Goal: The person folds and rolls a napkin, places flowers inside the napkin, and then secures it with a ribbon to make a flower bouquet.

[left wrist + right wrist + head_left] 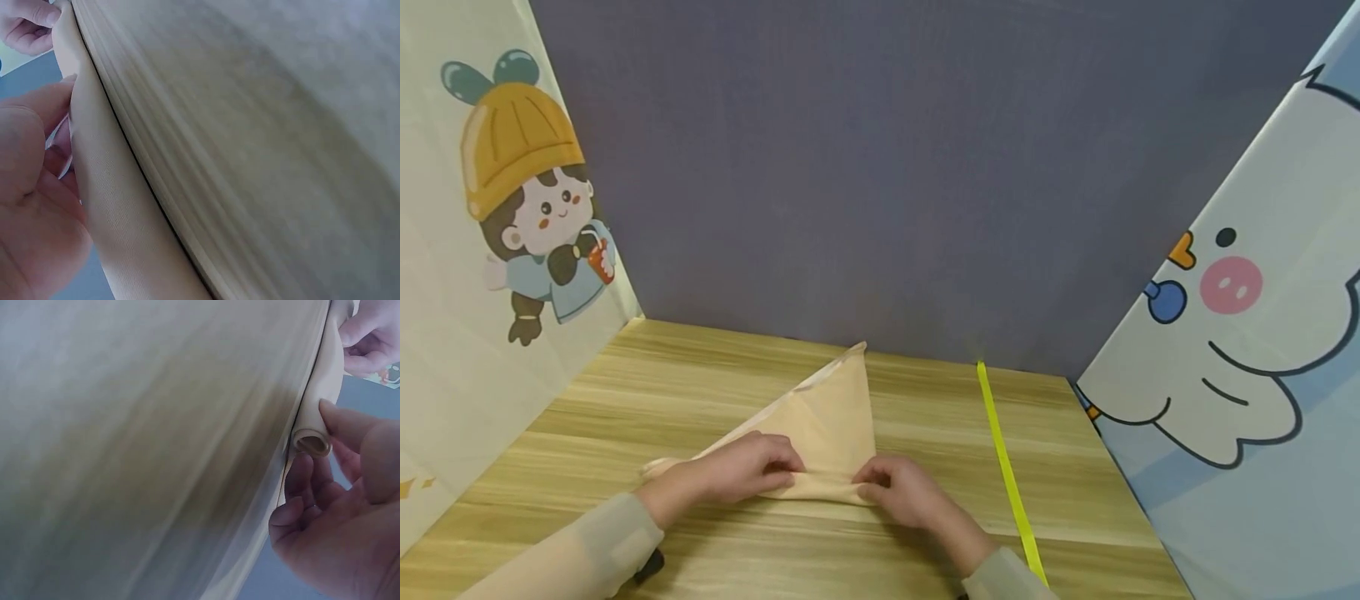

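A beige cloth (835, 412) lies on the wooden table in a triangular shape, its point toward the back wall. Its near edge is turned into a roll. My left hand (747, 465) pinches this roll left of its middle, with thumb and fingers on either side. At the right end, my right hand (908, 490) holds the roll between thumb and fingertips. The right wrist view shows the coiled open end of the roll (312, 442) beside the fingers. From the left wrist view, the rolled edge (115, 194) runs smooth along the left hand.
A yellow strip (1009, 467) runs front to back across the wooden table (1097, 500), right of the cloth. A dark grey panel (865, 167) closes the back. Printed side panels stand left and right. A small black object (650, 567) shows by the left sleeve.
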A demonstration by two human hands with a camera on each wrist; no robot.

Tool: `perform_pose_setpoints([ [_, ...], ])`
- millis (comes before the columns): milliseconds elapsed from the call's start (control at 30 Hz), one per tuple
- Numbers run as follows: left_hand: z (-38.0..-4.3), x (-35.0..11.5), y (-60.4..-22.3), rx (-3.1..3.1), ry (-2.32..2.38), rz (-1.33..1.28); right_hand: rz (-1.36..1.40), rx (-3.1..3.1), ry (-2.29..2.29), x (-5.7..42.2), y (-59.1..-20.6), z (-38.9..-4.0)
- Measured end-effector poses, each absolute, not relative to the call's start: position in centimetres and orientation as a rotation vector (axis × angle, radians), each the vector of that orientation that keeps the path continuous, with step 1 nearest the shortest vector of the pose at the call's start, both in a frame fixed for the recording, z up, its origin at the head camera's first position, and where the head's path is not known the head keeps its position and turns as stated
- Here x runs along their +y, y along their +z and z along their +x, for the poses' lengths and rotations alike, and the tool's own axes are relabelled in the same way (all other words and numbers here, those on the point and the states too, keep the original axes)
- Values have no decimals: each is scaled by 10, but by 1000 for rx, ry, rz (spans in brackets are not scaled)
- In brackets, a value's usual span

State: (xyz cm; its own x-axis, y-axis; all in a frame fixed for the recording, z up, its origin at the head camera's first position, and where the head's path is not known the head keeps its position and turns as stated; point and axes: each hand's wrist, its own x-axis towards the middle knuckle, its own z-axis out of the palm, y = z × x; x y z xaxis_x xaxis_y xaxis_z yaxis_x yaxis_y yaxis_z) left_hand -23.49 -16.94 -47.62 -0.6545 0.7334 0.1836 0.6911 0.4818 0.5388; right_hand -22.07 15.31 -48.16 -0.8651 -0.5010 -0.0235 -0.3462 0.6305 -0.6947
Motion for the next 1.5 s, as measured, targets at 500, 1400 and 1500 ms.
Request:
perform_pose_setpoints([
  [500,-234,-173,-474,2697,813,1387,-820,2719,-975,151,-474,-218],
  [1400,-232,-176,-477,2596,1043,1299,-958,2755,-867,149,-478,-221],
  [1500,-233,-177,-477,2602,1028,1326,-916,2720,-913,149,-477,-222],
])
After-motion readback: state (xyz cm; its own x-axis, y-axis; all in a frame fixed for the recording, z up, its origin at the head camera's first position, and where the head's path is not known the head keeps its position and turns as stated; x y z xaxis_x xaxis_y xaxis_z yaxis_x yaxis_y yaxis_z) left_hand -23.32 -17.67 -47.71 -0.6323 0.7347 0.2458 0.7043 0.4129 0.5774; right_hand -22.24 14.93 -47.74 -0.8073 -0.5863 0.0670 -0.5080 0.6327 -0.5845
